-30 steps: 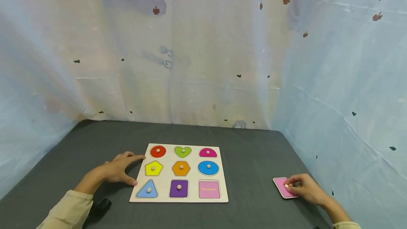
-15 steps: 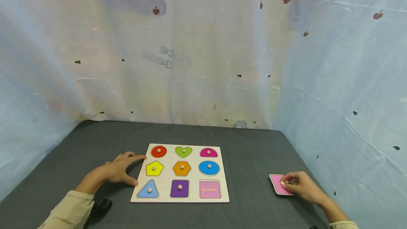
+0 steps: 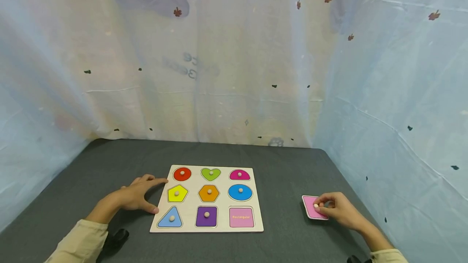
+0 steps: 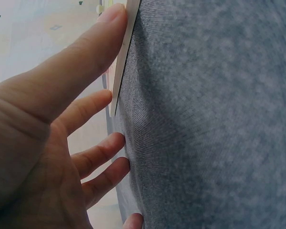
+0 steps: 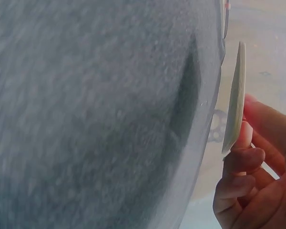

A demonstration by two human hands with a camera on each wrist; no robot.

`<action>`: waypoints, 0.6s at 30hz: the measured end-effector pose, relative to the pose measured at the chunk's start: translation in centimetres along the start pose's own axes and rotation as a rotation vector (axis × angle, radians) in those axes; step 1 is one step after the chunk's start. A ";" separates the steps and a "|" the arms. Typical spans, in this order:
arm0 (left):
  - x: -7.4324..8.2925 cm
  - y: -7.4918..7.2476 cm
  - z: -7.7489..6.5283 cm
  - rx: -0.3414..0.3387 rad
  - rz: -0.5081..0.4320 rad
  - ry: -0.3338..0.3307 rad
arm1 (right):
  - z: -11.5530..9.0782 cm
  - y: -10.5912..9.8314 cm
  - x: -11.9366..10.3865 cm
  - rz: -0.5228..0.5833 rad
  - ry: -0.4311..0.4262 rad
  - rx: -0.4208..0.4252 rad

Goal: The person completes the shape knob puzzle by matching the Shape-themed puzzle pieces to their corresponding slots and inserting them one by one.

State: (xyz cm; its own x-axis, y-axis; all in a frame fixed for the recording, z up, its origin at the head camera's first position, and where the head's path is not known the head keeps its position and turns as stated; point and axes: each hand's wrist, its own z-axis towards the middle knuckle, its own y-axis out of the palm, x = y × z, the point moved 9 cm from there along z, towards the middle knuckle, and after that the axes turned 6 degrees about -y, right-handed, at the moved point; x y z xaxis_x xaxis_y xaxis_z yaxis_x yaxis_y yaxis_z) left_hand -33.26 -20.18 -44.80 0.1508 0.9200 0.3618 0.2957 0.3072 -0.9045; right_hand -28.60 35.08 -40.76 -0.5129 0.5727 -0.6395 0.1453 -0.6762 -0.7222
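Note:
A white shape-puzzle board [image 3: 223,177] lies on the dark grey table, with knobbed pieces in most of its recesses. Its pink recess [image 3: 241,217] at the front right bears printed lettering and holds no piece. My left hand [image 3: 137,193] touches the board's left edge with thumb and index fingertips, fingers spread. To the right of the board, my right hand [image 3: 340,210] pinches the small knob of a pink rectangular puzzle piece [image 3: 309,207]. In the right wrist view the piece [image 5: 236,100] shows edge-on, raised above the table with its shadow beneath.
The dark grey cloth-covered table [image 3: 285,198] spreads around the board. Pale patterned curtains [image 3: 226,72] hang behind it and along both sides. A dark object [image 3: 118,236] sits under the left sleeve.
My right hand has moved left and slightly away from me with the pink puzzle piece, toward the board. The left hand and the board have stayed in place.

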 end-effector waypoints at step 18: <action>0.1 0.0 0.0 -0.002 -0.001 -0.003 | 1.9 1.9 -1.5 0.044 -0.006 -0.038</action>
State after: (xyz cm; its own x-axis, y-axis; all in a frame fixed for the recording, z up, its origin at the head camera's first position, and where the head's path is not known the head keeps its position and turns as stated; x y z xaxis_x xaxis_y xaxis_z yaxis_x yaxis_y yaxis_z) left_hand -33.20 -20.13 -44.76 0.1471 0.9204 0.3623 0.2977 0.3082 -0.9036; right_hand -29.17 32.05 -40.65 -0.5105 0.5403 -0.6690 0.1992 -0.6825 -0.7032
